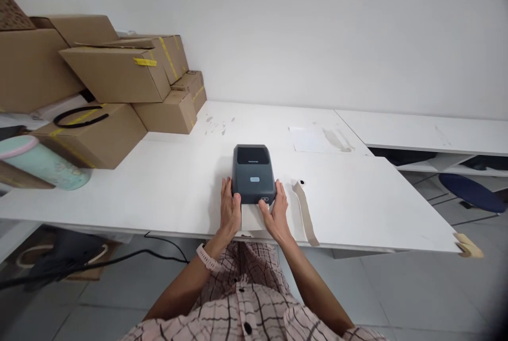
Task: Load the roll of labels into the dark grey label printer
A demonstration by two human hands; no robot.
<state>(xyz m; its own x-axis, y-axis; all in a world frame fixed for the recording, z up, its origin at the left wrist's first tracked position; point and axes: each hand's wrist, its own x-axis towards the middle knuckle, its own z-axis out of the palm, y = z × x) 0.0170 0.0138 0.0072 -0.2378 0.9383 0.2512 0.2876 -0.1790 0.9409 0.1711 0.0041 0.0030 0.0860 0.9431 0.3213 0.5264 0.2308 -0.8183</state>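
A dark grey label printer (253, 171) stands on the white table, with a light window in its lid. A pale strip of paper (252, 217) lies at its front edge, between my hands. My left hand (230, 207) is wrapped along the printer's left side, thumb at the front corner. On the right side, my right hand (277, 212) grips the device, its thumb at the button on the front corner. Just right of that hand lies a partly unrolled paper roll (304, 208), its strip reaching the table's front edge.
Cardboard boxes (119, 73) are stacked at the left, one bearing a black headband (63, 118). A mint tumbler (47, 166) lies beside them. A white sheet (307, 140) is at the back. Brown tape (469, 245) covers the right table corner; a blue stool (472, 193) stands beyond.
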